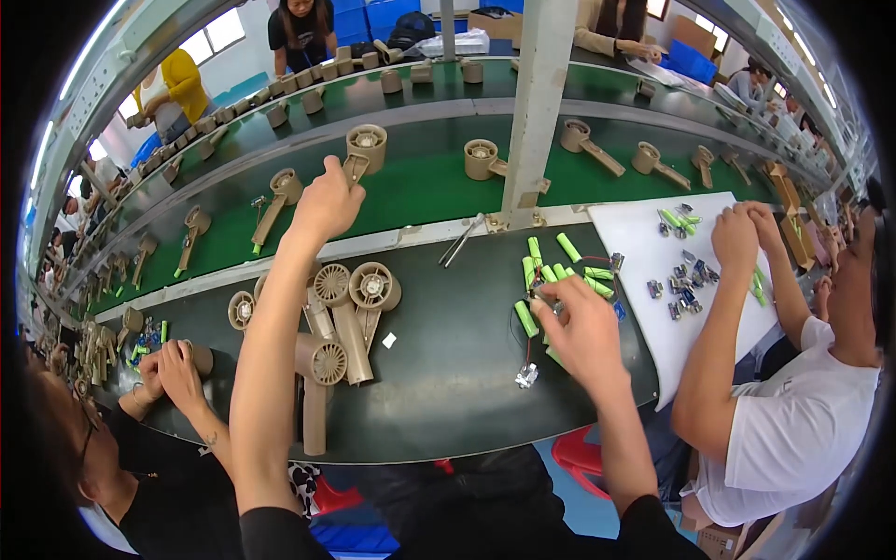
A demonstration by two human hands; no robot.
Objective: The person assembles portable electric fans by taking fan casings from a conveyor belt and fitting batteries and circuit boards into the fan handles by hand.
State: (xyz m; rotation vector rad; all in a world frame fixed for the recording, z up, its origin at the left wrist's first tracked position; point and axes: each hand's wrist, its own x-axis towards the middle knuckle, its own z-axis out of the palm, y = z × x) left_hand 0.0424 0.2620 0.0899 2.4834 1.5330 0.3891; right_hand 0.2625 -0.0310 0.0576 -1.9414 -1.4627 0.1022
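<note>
My left hand (329,203) reaches over the green conveyor belt (411,191), its fingers closed round the handle of a tan handheld-fan housing (367,145) with its round head up. My right hand (583,329) is closed in a pinch above a pile of green battery cells (526,319) with thin wires and small circuit boards. What its fingertips grip is too small to make out. A wired circuit board (527,375) lies just below the pile. Between my arms, several tan fan housings (353,341) lie heaped on the dark workbench (448,401).
Tweezers (462,240) lie by the bench's far edge. A metal post (537,112) rises between bench and belt. More housings (481,159) line the belt. Co-workers sit close on both sides; the right one's hands (742,238) work over a white sheet (644,322) with circuit boards.
</note>
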